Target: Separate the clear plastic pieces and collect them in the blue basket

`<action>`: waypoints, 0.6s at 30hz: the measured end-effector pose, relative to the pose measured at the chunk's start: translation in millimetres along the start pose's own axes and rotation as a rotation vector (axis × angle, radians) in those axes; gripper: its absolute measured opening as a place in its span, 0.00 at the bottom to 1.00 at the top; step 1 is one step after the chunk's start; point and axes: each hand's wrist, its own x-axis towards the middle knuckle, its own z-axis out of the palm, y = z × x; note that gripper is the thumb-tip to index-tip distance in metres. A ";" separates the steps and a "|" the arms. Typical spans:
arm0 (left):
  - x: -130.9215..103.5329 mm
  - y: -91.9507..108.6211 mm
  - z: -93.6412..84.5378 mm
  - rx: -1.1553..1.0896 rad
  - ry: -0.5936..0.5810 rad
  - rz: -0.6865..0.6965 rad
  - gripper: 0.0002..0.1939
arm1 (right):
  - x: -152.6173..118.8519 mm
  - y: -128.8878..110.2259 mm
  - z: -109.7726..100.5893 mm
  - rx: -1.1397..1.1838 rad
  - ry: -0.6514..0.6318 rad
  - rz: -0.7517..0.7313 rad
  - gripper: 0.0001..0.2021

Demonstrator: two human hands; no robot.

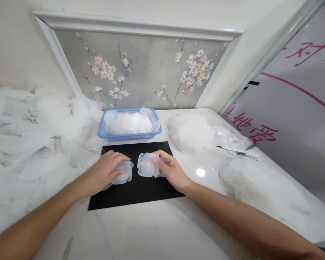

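Observation:
My left hand curves over a frosted translucent plastic piece at the left side of a black mat. Its fingers lie along the far edge and the thumb rests on top. Another edge of clear plastic shows under the palm. My right hand pinches a similar frosted plastic piece with notched, rounded corners, thumb on top and fingers behind. This piece is over the mat's right half, with a gap between it and the left one. Part of it is hidden by the fingers.
Behind the mat stands a blue plastic basket filled with frosted pieces. A large heap of translucent pieces covers the left side. More piles lie at right, beside clear bags. A whiteboard with red writing borders the right.

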 end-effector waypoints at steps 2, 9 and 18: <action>-0.2 -8.3 -1.7 0.073 -0.057 0.033 0.18 | 4.1 -0.8 -2.5 0.165 -0.022 0.079 0.16; 3.0 -8.3 7.4 0.142 0.004 0.075 0.17 | 9.6 -2.3 -9.5 0.367 -0.032 0.206 0.16; 7.3 9.0 3.7 -0.083 0.145 -0.139 0.15 | 11.2 -3.6 -10.3 0.429 -0.029 0.240 0.17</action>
